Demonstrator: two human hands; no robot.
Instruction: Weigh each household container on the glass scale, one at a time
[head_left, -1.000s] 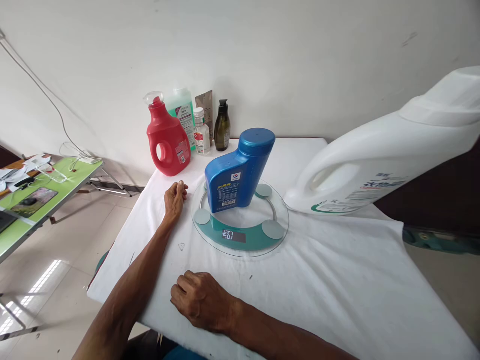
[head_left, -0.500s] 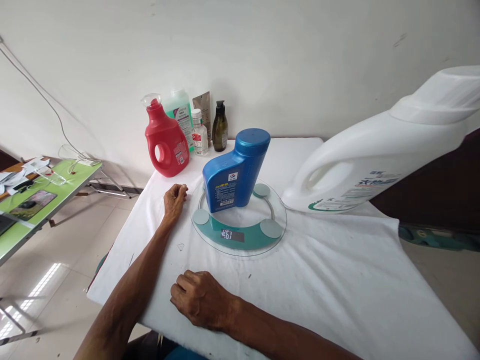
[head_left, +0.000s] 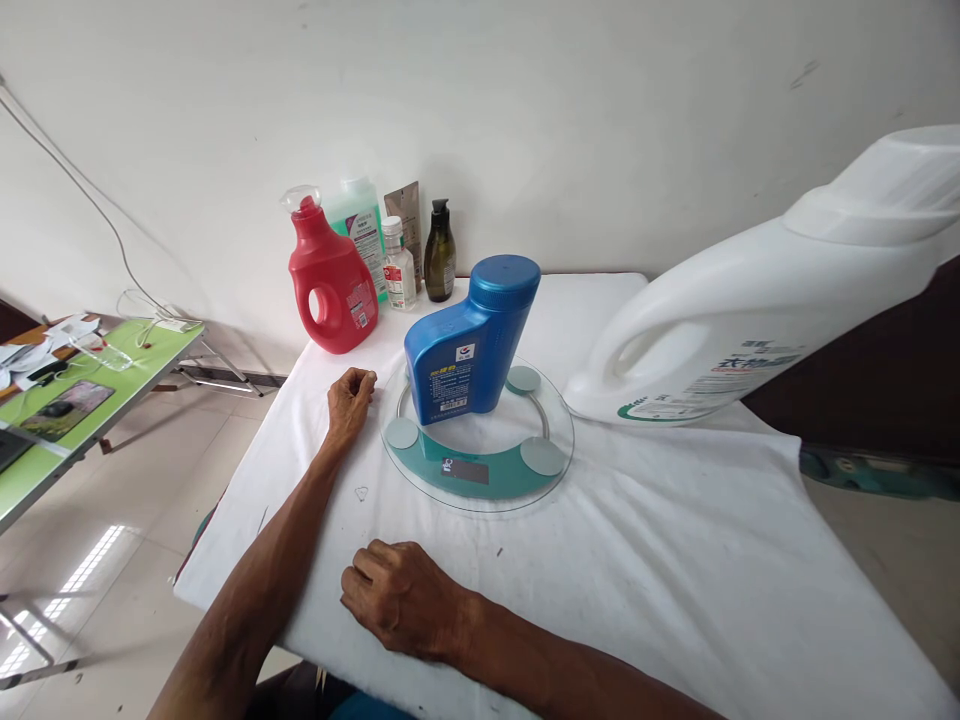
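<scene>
Left hand [head_left: 349,398] rests on the white-covered desk [head_left: 675,560] near its left edge, fingers loosely curled and holding nothing, just beside the round glass scale [head_left: 477,450]. Right hand [head_left: 401,597] lies near the front edge, curled into a loose, empty fist. Blue bottle [head_left: 466,345] stands upright on the scale at mid-desk; a large white jug [head_left: 757,300] stands at the right edge.
</scene>
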